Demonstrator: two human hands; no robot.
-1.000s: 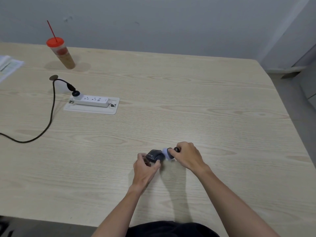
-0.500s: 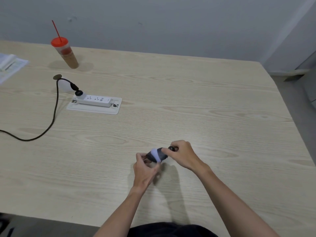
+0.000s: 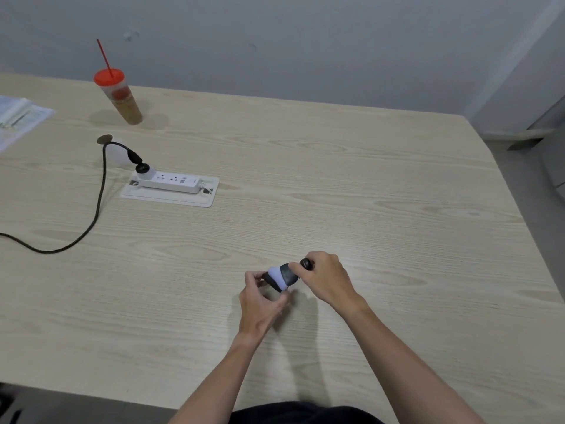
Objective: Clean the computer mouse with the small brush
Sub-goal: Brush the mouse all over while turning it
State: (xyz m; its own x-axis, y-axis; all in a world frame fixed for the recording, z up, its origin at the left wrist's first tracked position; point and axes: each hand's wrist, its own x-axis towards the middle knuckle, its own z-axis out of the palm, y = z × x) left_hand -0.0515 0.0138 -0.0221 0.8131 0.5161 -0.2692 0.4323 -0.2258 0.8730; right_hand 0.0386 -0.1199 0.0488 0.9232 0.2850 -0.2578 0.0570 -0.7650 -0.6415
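Note:
Low and centre over the wooden table [image 3: 367, 209], my left hand [image 3: 260, 304] grips a small black computer mouse [image 3: 273, 284] by its fingertips, raised a little off the wood and tilted. My right hand [image 3: 327, 276] is closed on the small brush [image 3: 276, 274]. Its black handle end pokes out above my fingers and its white bristles press across the mouse. The bristles and my fingers hide much of the mouse.
A white power strip [image 3: 171, 182] sits in a tray at the left with a black cable [image 3: 97, 209] trailing off. A red-lidded drink cup with a straw [image 3: 119, 96] stands at the back left, and papers [image 3: 18, 117] lie at the far left edge.
The mouse has come up off the table in my left hand and tilted. The brush bristles have slid from its right end further over its body.

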